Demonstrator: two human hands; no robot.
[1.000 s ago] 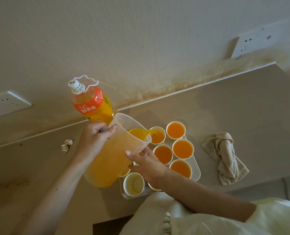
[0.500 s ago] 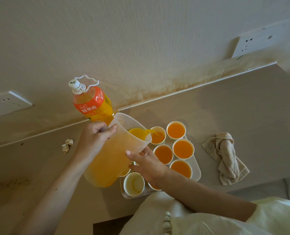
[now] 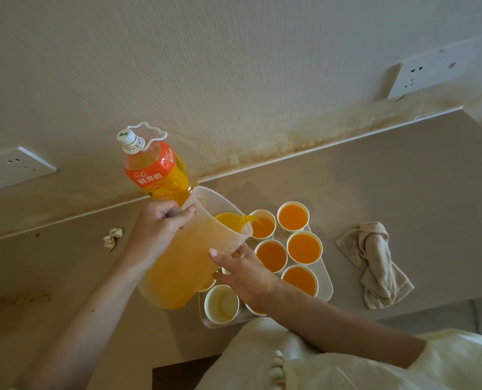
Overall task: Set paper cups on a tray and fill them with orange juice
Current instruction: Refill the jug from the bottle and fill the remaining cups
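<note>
A clear plastic jug (image 3: 189,266) full of orange juice is tilted to the right, and juice runs from its spout into a paper cup (image 3: 263,227) at the back of the white tray (image 3: 326,288). My left hand (image 3: 158,228) grips the jug's handle. My right hand (image 3: 245,273) holds the jug's wall near the rim from below. Several cups on the tray are full of juice, such as the far-right cup (image 3: 293,218). A nearly empty cup (image 3: 221,304) stands at the tray's front left. My right hand hides part of another cup.
An orange juice bottle (image 3: 155,170) with a white cap stands behind the jug by the wall. A crumpled beige cloth (image 3: 375,263) lies right of the tray. A wad of paper (image 3: 112,237) lies at the left. Wall sockets (image 3: 11,167) flank the counter.
The jug stays tilted and juice keeps running into the back cup, where the level has risen a little. Neither hand has shifted noticeably.
</note>
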